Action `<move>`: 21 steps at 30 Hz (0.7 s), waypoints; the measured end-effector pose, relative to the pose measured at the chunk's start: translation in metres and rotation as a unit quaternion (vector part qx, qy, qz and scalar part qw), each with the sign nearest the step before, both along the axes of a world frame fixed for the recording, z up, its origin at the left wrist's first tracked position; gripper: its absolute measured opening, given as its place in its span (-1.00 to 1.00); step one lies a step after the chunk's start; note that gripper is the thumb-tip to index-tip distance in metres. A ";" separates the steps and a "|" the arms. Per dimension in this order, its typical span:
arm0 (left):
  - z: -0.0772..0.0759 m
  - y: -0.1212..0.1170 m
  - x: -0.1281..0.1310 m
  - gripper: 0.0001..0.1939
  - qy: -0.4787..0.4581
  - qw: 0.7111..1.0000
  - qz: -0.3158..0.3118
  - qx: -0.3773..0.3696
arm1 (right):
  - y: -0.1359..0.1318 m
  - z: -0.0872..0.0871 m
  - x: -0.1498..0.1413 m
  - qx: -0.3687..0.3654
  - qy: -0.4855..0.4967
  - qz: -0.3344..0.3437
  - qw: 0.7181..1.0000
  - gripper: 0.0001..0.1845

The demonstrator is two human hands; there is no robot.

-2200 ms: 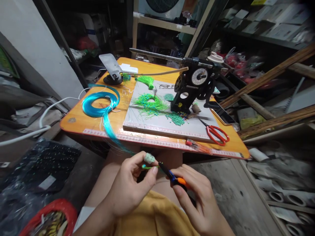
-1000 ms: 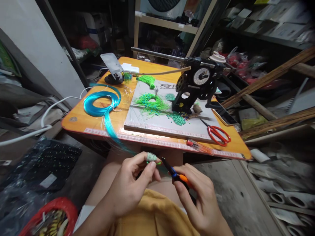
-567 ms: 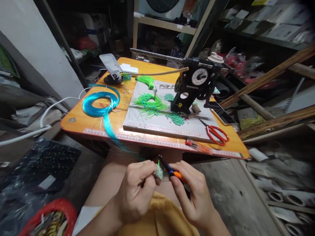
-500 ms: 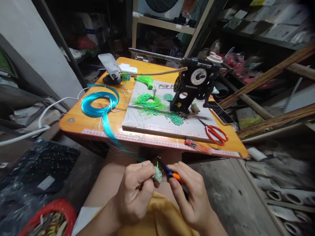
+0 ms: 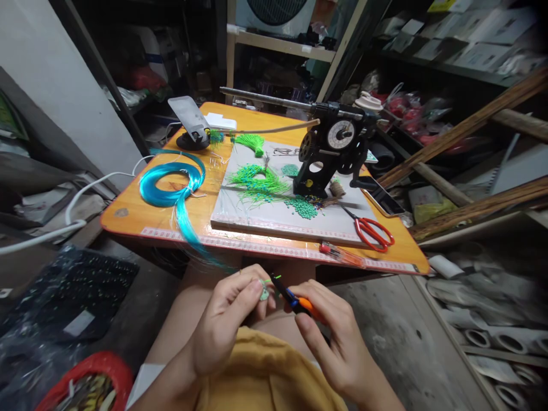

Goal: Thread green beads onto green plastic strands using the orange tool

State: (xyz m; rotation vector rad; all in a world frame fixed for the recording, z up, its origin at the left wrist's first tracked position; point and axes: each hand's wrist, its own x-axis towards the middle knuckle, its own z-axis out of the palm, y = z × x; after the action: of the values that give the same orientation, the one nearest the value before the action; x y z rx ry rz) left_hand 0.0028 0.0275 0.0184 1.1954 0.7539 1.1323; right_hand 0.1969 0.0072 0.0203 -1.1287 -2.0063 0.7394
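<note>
Pale-green lump (image 5: 264,292), partly hidden, pinched in left hand (image 5: 229,313); right hand (image 5: 336,328) grips pliers (image 5: 291,297).

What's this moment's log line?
left hand: speckled green piece | right hand: orange-handled tool, tips at green strand | blue coil: on table

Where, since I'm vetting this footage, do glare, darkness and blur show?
Head view: highlights gleam on the blue strands; head view: the space beneath the back shelf sinks into shadow; head view: the pale rolls look soft, and the lump in the left hand lacks fine detail.
</note>
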 end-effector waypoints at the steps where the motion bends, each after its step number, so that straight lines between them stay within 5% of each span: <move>1: -0.002 -0.001 0.000 -0.57 -0.020 1.000 -0.012 -0.018 | 0.000 -0.001 -0.001 0.006 -0.001 0.000 1.000 -0.84; 5: -0.005 -0.003 0.000 -0.57 -0.025 0.997 -0.053 -0.058 | -0.001 -0.002 -0.002 0.011 -0.007 -0.003 1.000 -0.84; 9: -0.002 -0.003 0.000 -0.63 0.077 0.993 -0.065 -0.066 | -0.003 -0.001 0.000 0.026 -0.016 -0.008 1.000 -0.87; 15: -0.001 -0.003 0.002 -0.71 0.234 0.968 0.017 0.090 | 0.003 -0.005 0.003 0.072 -0.060 -0.025 0.995 -0.88; 18: -0.004 -0.006 0.003 -0.70 0.223 0.960 0.042 0.162 | 0.004 -0.008 -0.004 0.044 -0.051 -0.006 0.998 -0.84; 21: -0.007 -0.009 0.002 -0.70 0.195 0.969 0.040 0.149 | 0.001 -0.007 -0.007 0.034 -0.046 0.000 0.998 -0.82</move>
State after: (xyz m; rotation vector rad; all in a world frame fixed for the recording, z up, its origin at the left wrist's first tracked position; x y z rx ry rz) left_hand 0.0051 0.0189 0.0113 1.6861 0.9572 1.1161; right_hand 0.1895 0.0078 0.0136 -1.1415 -2.0914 0.6253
